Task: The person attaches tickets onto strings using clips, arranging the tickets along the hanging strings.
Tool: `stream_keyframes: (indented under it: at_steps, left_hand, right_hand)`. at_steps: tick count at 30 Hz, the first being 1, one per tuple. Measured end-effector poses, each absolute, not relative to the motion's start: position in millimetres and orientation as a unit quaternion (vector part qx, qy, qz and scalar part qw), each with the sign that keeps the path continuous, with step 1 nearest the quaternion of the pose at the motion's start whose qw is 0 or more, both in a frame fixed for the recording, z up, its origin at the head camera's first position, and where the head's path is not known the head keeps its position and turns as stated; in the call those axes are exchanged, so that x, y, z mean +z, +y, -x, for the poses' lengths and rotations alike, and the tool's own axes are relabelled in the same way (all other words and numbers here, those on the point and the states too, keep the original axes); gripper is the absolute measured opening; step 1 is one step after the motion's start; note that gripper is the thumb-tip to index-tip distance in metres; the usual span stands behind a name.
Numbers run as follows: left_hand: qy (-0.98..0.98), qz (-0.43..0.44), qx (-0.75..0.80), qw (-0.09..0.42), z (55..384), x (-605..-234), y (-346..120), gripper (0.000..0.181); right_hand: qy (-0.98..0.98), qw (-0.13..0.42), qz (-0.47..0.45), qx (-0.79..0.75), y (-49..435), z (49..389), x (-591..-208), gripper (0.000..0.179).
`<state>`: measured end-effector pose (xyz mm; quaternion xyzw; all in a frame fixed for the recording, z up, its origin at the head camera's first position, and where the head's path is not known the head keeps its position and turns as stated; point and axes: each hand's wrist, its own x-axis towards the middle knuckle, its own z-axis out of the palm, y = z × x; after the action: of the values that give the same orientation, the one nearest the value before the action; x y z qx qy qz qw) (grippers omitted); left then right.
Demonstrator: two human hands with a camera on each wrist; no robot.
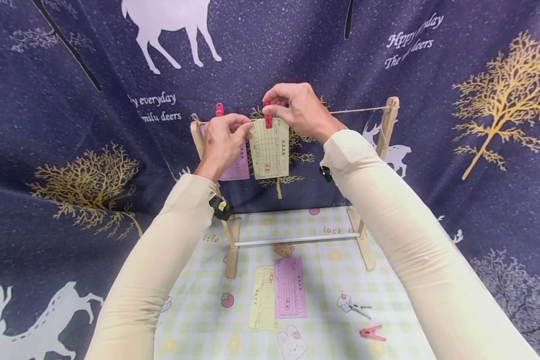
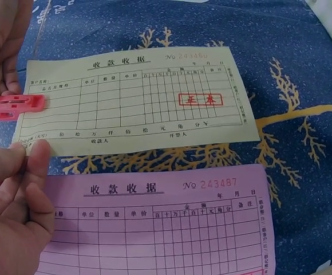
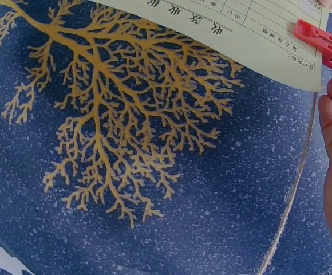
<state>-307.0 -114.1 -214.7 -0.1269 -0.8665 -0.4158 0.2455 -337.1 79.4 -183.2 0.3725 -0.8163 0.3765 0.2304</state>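
A pale yellow receipt slip [image 1: 270, 150] hangs from a twine line [image 1: 360, 109], printed side facing me. My left hand [image 1: 222, 142] pinches its upper left corner between thumb and fingertips. With thumb and fingers my right hand [image 1: 303, 110] holds a red clothespin [image 1: 268, 121], whose jaws sit over the slip's top edge. In the left wrist view this clothespin [image 2: 18, 105] lies across the slip's end. Beside it hangs a purple receipt slip [image 1: 236, 167], partly hidden behind the left hand, below another red clothespin [image 1: 219, 108].
A wooden stand [image 1: 387, 127] with a white crossbar [image 1: 297, 240] carries the line. On the checked tablecloth lie a yellow slip [image 1: 262, 297] and an overlapping purple slip [image 1: 290, 290]. To their right are a grey clothespin [image 1: 359, 309] and a pink clothespin [image 1: 370, 332]. A dark patterned cloth [image 1: 270, 55] hangs behind.
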Motion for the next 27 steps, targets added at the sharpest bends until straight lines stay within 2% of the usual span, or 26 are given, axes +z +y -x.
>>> stream_keyframes:
  at_steps: [8,18,27]
  left_hand:
    - [-0.866,0.127,-0.418,0.243,306.7,-216.6,-114.6,0.014]
    - [-0.872,0.108,-0.404,0.253,305.4,-216.9,-114.5,0.018]
    - [-0.878,0.111,-0.377,0.273,298.8,-216.2,-119.4,0.021]
  right_hand:
    - [-0.825,0.215,-0.369,0.371,79.5,337.0,-186.1,0.021]
    - [-0.853,0.164,-0.342,0.358,81.5,335.5,-185.7,0.038]
    - [-0.865,0.169,-0.344,0.324,93.0,329.1,-182.6,0.051]
